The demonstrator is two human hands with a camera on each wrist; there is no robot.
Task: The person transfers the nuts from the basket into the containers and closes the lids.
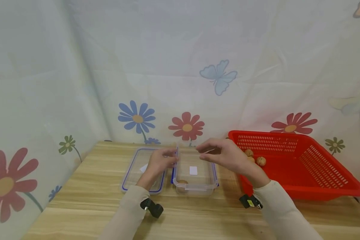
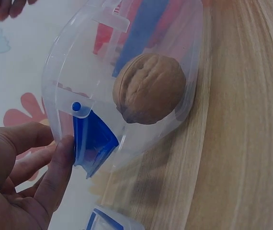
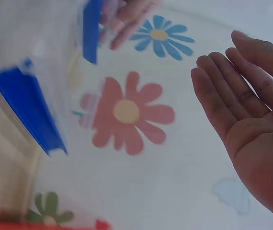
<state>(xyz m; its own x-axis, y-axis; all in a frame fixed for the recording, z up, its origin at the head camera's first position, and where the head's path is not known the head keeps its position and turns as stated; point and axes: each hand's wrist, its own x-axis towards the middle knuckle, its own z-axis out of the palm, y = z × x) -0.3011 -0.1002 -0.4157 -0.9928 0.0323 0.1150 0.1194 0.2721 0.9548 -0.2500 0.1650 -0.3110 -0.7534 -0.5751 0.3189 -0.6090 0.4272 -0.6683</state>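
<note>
A clear plastic food container (image 1: 195,188) with blue side latches stands on the wooden table, and one walnut (image 2: 151,88) lies inside it near the front left corner. At the container's left side, my left hand (image 1: 160,162) pinches the rim between thumb and fingers, right by a blue latch (image 2: 91,143). My right hand (image 1: 228,155) hovers above the container's right rim. Its fingers are extended and hold nothing, as the right wrist view (image 3: 251,105) shows. A small white label (image 1: 193,170) shows within the container's outline.
Left of the container, a clear lid (image 1: 142,181) with a blue seal lies flat, partly behind my left hand. At the right stands a large red plastic basket (image 1: 288,191) with several walnuts (image 1: 261,161) at its left end. A flower-printed cloth (image 1: 168,83) hangs behind the table.
</note>
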